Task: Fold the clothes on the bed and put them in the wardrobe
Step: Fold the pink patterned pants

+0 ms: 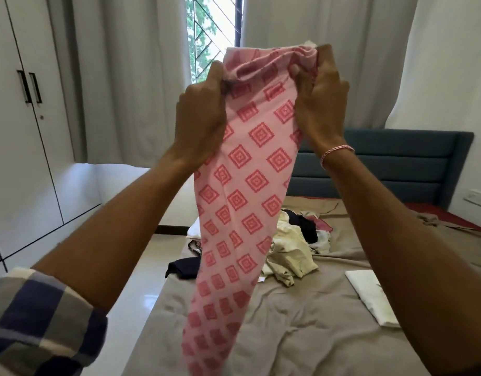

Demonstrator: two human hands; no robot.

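A pink garment (242,185) with red diamond prints hangs in the air in front of me, its lower end reaching down toward the bed (301,321). My left hand (201,115) pinches its gathered top edge on the left. My right hand (320,96) grips the same bunched edge on the right. Behind the cloth, a heap of unfolded clothes (293,245) in cream, dark and white lies on the bed's far side. A dark garment (182,267) hangs over the bed's left edge. A folded white piece (369,294) lies flat on the right. The white wardrobe (25,118) stands at left, doors closed.
The bed has a wrinkled taupe sheet and a teal padded headboard (396,164) at the back right. Pale curtains (130,77) frame a barred window (215,28). A strip of glossy white floor (141,280) runs between bed and wardrobe.
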